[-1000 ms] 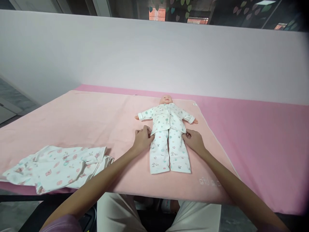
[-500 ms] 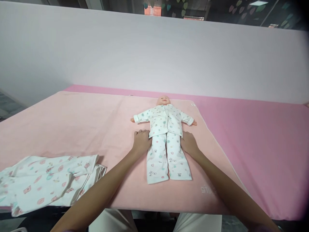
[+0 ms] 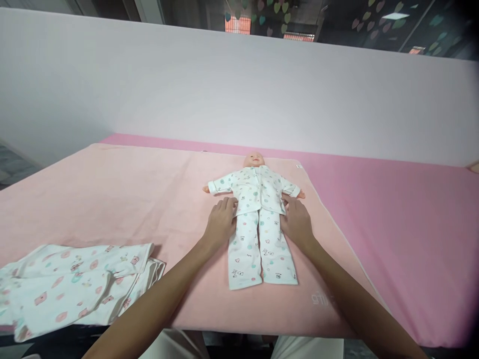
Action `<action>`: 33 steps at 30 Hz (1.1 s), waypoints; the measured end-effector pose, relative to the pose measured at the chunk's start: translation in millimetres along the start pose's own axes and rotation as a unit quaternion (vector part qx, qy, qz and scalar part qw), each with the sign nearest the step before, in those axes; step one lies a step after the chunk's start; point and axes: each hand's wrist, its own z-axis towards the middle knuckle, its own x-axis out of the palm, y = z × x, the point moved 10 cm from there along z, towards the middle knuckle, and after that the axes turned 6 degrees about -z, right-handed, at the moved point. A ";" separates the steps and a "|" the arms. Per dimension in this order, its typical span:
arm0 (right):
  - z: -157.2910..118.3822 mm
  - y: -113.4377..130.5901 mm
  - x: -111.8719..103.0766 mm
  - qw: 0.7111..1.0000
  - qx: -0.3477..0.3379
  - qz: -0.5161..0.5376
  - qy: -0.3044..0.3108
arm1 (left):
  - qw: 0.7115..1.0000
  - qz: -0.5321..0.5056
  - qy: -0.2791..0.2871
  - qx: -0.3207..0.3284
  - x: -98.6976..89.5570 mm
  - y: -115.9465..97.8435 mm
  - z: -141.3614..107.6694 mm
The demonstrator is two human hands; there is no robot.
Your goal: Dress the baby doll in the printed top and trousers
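A doll [image 3: 254,159] lies on its back with its arms spread, dressed in a white patterned jacket [image 3: 258,187] and matching trousers [image 3: 245,254]. The trouser legs lie flat, and no feet show below them. My left hand [image 3: 222,219] is at the jacket's lower left edge, its fingers bent against the cloth. On the other side, my right hand [image 3: 297,219] touches the lower right edge of the jacket, fingertips at the hem. Both hands appear closed on the jacket's sides, with the fingertips partly hidden.
A peach mat [image 3: 130,194] covers much of the pink table surface [image 3: 392,214]. Folded white patterned clothes [image 3: 75,284] lie at the near left. Behind the table stands a pale partition [image 3: 239,89]. At the far right edge, part of a hand [image 3: 474,166] shows.
Both my hands have moved slightly up along the doll's sides, from the trouser tops to the jacket's lower edges. The camera view has shifted a little.
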 end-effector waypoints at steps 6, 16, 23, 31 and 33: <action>-0.2 -5.6 1.3 0.986 -0.120 0.097 -0.059 | 0.997 -0.076 0.005 0.014 -1.1 5.4 0.0; 3.1 17.4 -35.2 0.969 -0.179 0.142 -0.096 | 0.997 -0.051 0.043 0.038 -12.2 0.7 -16.7; 82.0 55.2 -13.3 0.982 -0.059 0.162 0.074 | 0.990 -0.140 0.031 0.006 -20.4 -26.8 58.3; 103.2 36.4 28.1 0.954 0.012 0.192 0.230 | 0.950 -0.239 0.174 -0.102 20.6 -17.7 109.6; 100.5 34.5 31.0 0.934 -0.007 0.248 0.256 | 0.945 -0.249 0.188 -0.100 23.5 -15.6 107.7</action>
